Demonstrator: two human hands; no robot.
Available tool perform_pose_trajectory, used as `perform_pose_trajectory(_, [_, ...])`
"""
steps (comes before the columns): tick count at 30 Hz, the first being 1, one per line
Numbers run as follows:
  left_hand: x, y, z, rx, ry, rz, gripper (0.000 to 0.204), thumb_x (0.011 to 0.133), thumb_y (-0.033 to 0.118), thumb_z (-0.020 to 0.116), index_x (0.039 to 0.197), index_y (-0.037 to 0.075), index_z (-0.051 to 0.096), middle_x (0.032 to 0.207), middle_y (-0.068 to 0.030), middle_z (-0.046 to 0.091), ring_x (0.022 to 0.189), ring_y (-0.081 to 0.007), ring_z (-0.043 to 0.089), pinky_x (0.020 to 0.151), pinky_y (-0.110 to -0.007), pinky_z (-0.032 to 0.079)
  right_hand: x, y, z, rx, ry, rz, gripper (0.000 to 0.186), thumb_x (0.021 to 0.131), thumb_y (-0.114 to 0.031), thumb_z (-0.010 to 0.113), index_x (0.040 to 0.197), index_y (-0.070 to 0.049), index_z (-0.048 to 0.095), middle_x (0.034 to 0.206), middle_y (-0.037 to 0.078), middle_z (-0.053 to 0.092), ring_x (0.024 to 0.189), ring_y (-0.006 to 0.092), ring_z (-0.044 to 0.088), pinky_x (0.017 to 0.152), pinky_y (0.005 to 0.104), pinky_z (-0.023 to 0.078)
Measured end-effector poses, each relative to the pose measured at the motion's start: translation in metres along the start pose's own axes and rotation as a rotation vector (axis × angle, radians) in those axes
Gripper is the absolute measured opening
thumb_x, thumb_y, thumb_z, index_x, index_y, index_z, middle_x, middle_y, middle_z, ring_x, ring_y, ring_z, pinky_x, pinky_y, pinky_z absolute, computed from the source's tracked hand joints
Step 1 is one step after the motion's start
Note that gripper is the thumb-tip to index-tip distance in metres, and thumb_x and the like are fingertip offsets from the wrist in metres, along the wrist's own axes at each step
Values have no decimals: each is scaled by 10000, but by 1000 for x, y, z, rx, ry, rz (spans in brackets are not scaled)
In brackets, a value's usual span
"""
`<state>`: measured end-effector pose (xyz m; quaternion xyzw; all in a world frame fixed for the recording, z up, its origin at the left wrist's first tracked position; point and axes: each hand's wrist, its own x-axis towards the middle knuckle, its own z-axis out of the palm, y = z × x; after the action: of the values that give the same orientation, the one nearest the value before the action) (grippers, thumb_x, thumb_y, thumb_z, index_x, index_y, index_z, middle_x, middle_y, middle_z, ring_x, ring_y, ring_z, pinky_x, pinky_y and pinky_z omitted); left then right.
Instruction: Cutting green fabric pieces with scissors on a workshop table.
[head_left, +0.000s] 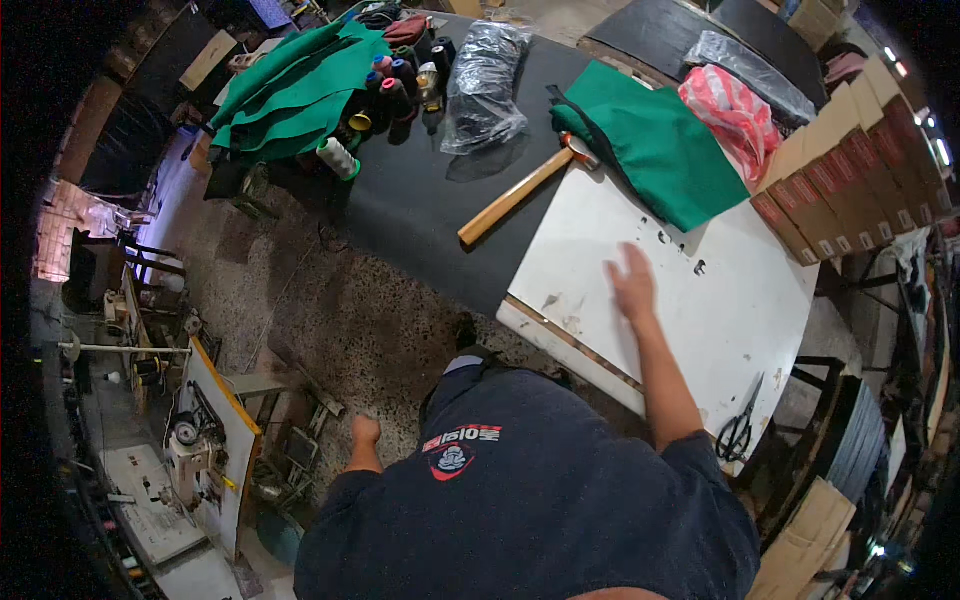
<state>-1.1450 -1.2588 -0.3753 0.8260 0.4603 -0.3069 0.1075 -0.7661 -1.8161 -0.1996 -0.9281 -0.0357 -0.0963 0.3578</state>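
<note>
My right hand (pixel 632 285), slightly blurred with fingers apart, reaches over the white board (pixel 560 320), near several small dark pieces (pixel 665 238). My left hand (pixel 366 435) hangs low over the floor, fingers curled, with any contents hidden. A wooden-handled hammer (pixel 505 205) lies beside the board, its head by a folded green sheet (pixel 655 145). Black-handled scissors (pixel 738 430) rest at the board's lower right.
Green sheets (pixel 280 90), thread spools (pixel 395 98) and a clear-wrapped bundle (pixel 485 85) sit on the dark tabletop (pixel 400 220). A pink-white bag (pixel 725 110) and cardboard boxes (pixel 840 175) are at the right. A sewing machine (pixel 188 450) stands lower left.
</note>
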Motion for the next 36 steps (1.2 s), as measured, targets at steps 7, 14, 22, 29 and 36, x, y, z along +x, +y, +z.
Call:
perform_pose_trajectory(7, [35, 237, -234, -657, 692, 524, 300, 842, 130, 583, 1101, -7, 522, 1098, -156, 491, 1052, -354, 482, 857, -424, 426, -91, 11, -2, -428, -111, -39, 583, 831, -282, 582, 1287, 44, 425, 1395, 225, 348, 1320, 360, 282, 1086, 486, 172])
perform_pose_trajectory(14, [126, 353, -544, -745, 1399, 991, 226, 798, 111, 602, 989, 7, 539, 974, -151, 523, 956, -337, 501, 819, -423, 417, -123, -118, 57, 153, 100, 11, 73, 793, -71, 614, 745, -17, 602, 746, 128, 622, 690, 239, 600, 644, 319, 470])
perform_pose_trajectory(22, [301, 350, -736, -862, 1324, 249, 449, 759, 240, 665, 1121, 28, 506, 1190, -178, 498, 1163, -350, 427, 971, -488, 338, -256, -45, 42, -308, 627, 780, 280, 876, -140, 570, 1059, 71, 551, 941, 185, 607, 860, 260, 580, 789, 366, 467])
perform_pose_trajectory(29, [388, 328, -816, -299, 709, 201, 712, 743, 420, 710, 1279, 24, 458, 1308, -177, 473, 1194, -328, 457, 983, -460, 379, -308, 30, 43, -371, 377, 985, 274, 874, -207, 577, 945, 57, 580, 794, 187, 606, 732, 293, 565, 683, 383, 463])
perform_pose_trajectory(36, [391, 330, -839, -354, 1038, 446, 365, 742, 172, 577, 1095, 85, 612, 1037, -215, 620, 988, -386, 581, 840, -469, 459, -271, 0, 30, -262, -5, 1120, 284, 875, -239, 569, 884, 44, 590, 746, 189, 597, 673, 298, 548, 639, 385, 451])
